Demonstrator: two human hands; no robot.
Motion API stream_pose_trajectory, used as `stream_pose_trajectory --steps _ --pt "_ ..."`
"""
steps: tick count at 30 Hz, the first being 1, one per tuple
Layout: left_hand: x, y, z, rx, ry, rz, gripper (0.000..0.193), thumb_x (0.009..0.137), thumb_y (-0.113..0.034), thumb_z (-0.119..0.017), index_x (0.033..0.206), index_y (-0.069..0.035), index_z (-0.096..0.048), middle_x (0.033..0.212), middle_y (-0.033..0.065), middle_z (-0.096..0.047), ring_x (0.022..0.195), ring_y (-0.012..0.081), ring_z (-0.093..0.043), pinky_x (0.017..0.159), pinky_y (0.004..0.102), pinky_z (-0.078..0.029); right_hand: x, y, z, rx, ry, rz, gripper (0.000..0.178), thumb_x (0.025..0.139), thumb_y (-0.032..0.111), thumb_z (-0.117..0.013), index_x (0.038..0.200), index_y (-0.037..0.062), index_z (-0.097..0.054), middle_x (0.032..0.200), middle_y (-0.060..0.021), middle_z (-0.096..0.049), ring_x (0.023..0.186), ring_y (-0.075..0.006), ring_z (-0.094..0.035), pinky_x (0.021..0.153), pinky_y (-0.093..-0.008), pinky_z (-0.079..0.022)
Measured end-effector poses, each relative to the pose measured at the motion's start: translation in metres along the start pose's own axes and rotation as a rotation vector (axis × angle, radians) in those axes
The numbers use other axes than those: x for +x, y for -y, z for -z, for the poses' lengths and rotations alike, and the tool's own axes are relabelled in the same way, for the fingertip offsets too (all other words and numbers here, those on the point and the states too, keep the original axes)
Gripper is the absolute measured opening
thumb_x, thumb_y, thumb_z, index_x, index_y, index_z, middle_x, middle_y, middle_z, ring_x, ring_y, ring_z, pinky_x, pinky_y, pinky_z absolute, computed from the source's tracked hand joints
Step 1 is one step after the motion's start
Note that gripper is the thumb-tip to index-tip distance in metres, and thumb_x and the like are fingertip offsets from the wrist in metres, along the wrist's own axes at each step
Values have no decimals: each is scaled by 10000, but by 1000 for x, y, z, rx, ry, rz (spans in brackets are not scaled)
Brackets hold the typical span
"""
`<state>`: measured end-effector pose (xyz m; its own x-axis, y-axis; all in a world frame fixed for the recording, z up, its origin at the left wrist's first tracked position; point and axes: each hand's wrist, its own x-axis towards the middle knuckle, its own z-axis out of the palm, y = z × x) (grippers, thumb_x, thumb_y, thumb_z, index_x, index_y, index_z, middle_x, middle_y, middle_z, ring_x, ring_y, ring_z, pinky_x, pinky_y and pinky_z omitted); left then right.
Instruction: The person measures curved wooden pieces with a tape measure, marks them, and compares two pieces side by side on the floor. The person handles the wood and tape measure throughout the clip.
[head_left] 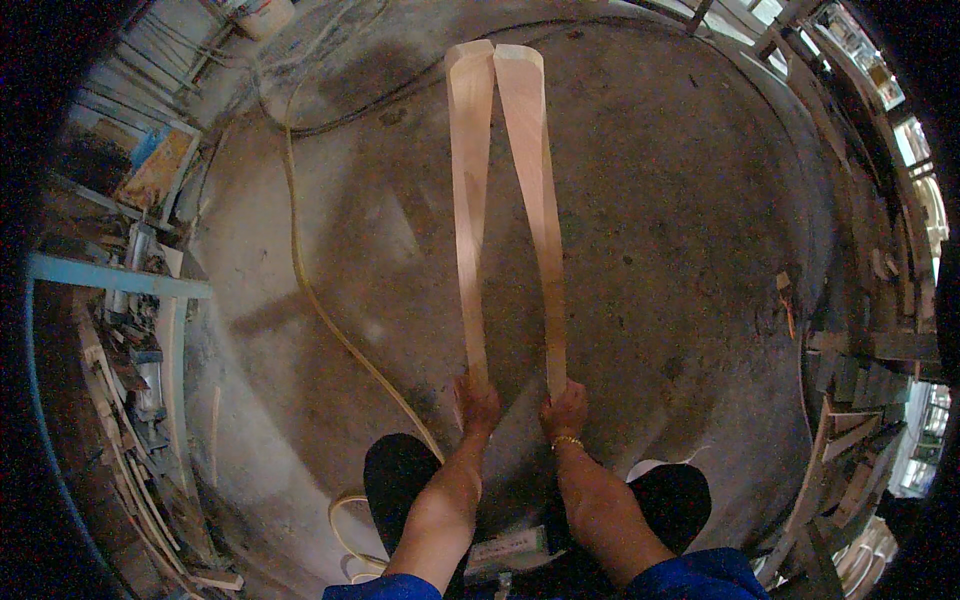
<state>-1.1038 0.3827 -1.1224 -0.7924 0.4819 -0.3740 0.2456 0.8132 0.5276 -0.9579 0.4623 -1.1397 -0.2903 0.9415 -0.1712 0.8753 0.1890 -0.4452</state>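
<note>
Two long, smooth, tapered wooden slats [470, 200] [535, 210], each clamped in one hand's grip [478, 403] [564, 410].

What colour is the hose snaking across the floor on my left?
Pale yellow hose, best seen in the head view, running over the grey concrete floor.

A dusty grey concrete floor [660, 250] fills the room — a yellow hose [300, 270] snakes across it toward nine o'clock. Cluttered shelves [120, 330] stand at nine, stacked timber [860, 370] and bright windows [925, 190] at three.
</note>
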Motion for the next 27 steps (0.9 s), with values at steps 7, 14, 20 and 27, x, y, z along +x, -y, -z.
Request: stream_pose_trajectory --steps 7,14,20,27 --pt "0 9 -9 -75 -92 -78 486 800 -148 -670 1214 6 -466 1141 237 -492 1098 435 -487 942 521 -416 2 3 6 19 44 -23 527 716 142 -751 1183 44 -528 1120 -160 -553 1027 -370 -576 866 -460 -496" --pt "0 19 -21 -31 -91 -151 453 797 -134 -656 1181 29 -477 1092 250 -501 1063 434 -484 931 531 -394 5 0 7 19 25 22 533 716 152 -755 1184 38 -527 1109 -156 -551 1009 -366 -584 853 -457 -501" --pt "-5 17 -14 -175 -133 -113 454 785 -119 -608 1196 24 -477 1084 242 -498 1065 428 -469 920 532 -385 11 1 6 -1 58 13 555 703 164 -768 1186 42 -524 1129 -143 -549 1026 -361 -587 851 -465 -506" --pt "-2 18 -16 -129 -130 -127 456 805 -157 -605 1201 25 -470 1097 260 -491 1071 446 -456 941 536 -378 15 -3 -2 -22 38 -12 547 710 225 -768 1168 45 -530 1149 -143 -564 1061 -351 -586 876 -472 -504"
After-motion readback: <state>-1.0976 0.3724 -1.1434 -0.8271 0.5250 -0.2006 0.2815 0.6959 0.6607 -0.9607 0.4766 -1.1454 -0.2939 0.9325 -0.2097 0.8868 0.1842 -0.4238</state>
